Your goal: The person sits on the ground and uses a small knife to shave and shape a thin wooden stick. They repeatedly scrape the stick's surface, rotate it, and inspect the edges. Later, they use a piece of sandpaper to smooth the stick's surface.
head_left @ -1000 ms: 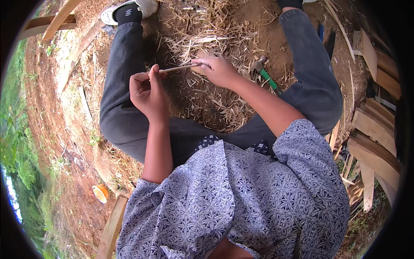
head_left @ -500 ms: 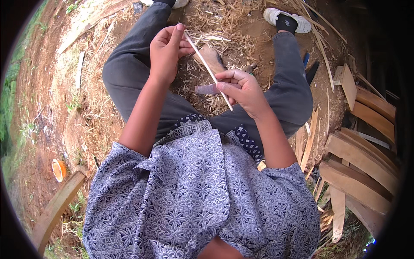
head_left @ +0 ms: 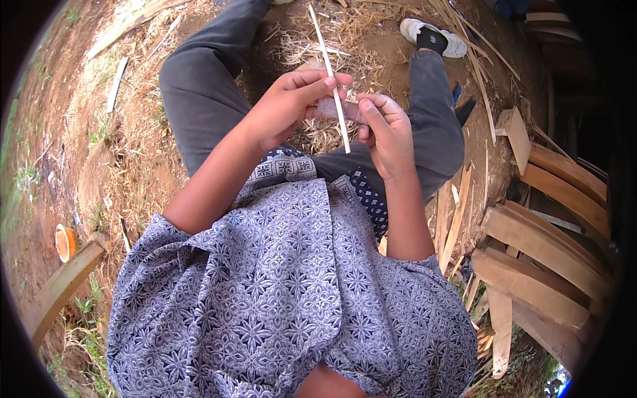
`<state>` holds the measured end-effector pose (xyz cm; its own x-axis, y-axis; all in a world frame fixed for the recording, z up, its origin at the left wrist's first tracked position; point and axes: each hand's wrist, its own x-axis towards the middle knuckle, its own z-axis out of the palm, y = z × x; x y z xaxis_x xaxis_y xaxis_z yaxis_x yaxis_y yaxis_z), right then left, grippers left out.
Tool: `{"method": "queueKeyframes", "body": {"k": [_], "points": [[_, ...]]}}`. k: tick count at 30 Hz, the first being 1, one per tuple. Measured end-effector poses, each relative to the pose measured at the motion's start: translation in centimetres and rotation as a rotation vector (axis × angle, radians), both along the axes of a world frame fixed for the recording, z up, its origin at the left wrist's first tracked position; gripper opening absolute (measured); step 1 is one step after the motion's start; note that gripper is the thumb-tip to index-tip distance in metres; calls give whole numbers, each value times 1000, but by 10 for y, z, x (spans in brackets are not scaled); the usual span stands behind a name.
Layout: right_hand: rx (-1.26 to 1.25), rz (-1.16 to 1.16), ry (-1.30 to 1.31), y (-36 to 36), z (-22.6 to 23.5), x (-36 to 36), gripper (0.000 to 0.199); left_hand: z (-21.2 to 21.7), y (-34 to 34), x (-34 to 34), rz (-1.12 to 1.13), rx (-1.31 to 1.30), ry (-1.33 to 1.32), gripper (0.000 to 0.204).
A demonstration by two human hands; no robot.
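A thin, pale wooden stick (head_left: 320, 41) stands slightly tilted in front of me, pinched near its middle by the thumb and fingers of my left hand (head_left: 292, 103). Its lower end points back toward my lap. Closed on the right end of a greyish-purple strip (head_left: 353, 111), perhaps sandpaper, is my right hand (head_left: 387, 136). The strip's left end reaches to the left fingers and crosses behind the stick. Whether it touches the stick I cannot tell.
Wood shavings (head_left: 332, 50) litter the soil between my legs. Curved wooden pieces (head_left: 531, 285) are piled at the right, beside long thin slats (head_left: 458, 209). A curved beam (head_left: 63, 282) and an orange round object (head_left: 66, 243) lie at the lower left.
My left hand has moved from the stick's far end to its middle, nearer to me. My right hand has let go of the stick's near part. The stick is now more upright in view.
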<state>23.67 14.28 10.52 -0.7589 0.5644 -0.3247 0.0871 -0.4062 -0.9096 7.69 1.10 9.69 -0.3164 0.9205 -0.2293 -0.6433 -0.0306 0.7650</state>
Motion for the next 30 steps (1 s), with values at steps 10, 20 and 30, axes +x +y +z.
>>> {"method": "queueKeyframes", "body": {"k": [10, 20, 30], "points": [[0, -120, 124, 18, 3, 25, 26, 9, -4, -1, -103, 16, -36, 38], [104, -270, 154, 28, 6, 18, 33, 3, -7, -5, -158, -83, -60, 40], [373, -63, 219, 21, -19, -47, 27, -10, -12, -5, -196, -89, 74, 35]]}}
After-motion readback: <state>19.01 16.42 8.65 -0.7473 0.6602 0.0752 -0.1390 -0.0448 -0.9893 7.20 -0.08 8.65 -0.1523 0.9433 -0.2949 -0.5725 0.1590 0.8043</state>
